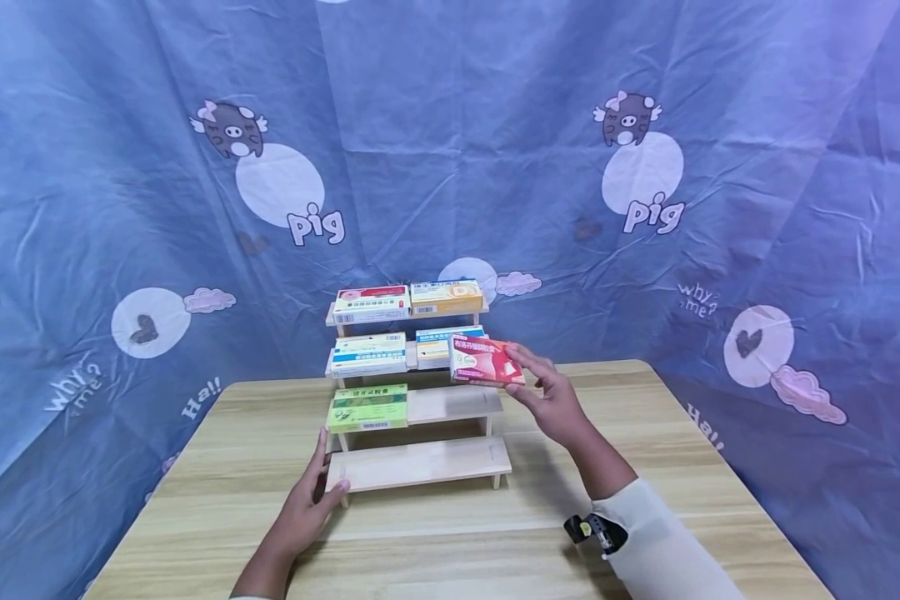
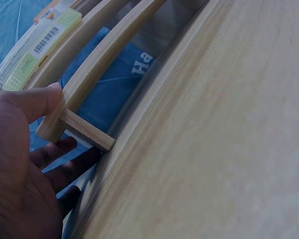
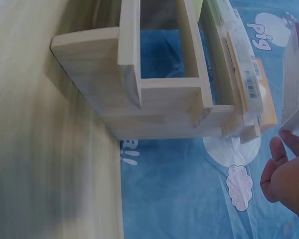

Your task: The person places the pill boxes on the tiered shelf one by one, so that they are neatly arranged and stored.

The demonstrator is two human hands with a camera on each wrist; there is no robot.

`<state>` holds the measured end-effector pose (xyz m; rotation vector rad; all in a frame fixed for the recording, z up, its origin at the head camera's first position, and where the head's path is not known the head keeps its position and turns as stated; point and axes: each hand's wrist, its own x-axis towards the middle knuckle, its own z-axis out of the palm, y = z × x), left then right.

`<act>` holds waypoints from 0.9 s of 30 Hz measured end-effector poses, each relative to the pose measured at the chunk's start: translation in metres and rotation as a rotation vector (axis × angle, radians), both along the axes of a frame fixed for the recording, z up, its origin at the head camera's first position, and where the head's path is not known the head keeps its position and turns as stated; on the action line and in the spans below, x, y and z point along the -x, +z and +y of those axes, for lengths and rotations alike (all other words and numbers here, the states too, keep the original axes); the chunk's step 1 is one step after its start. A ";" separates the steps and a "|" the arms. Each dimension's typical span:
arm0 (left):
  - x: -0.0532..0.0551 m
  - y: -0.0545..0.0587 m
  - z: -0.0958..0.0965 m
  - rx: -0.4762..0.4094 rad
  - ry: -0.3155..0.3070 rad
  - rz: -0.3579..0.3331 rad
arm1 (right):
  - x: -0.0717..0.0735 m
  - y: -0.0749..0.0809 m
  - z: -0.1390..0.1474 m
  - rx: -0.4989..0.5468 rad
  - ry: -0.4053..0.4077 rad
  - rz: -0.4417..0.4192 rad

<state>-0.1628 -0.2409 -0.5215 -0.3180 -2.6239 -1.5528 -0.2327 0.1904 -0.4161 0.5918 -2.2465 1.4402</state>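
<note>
A red-and-white medicine box [image 1: 486,361] is pinched in my right hand [image 1: 551,404], raised in front of the right end of a stepped wooden rack [image 1: 420,465]. In the right wrist view, the box [image 3: 295,79] shows its pale side above my fingertips. My left hand [image 1: 306,508] grips the left end of the lowest step. Seen from the left wrist, its thumb lies on the step's edge, with the other fingers below, beside the short leg [image 2: 87,130]. A green medicine box [image 1: 368,408] sits on the second step from the bottom, left side.
Above it, a white-and-blue box [image 1: 368,356] and a blue-and-yellow box [image 1: 435,348] stand on the third step. A red-and-white box [image 1: 372,305] and an orange-and-white box [image 1: 446,297] fill the top. The wooden table [image 1: 435,554] ends at a blue patterned curtain [image 1: 457,125].
</note>
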 end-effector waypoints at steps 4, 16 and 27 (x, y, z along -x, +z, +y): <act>0.000 0.001 0.001 -0.006 -0.004 0.002 | -0.002 -0.005 -0.003 -0.002 0.006 0.008; -0.001 0.002 0.000 0.003 0.005 -0.018 | -0.007 -0.020 -0.014 -0.057 0.029 0.031; -0.001 0.001 0.000 -0.005 0.004 -0.032 | -0.009 -0.026 -0.016 -0.087 0.081 -0.030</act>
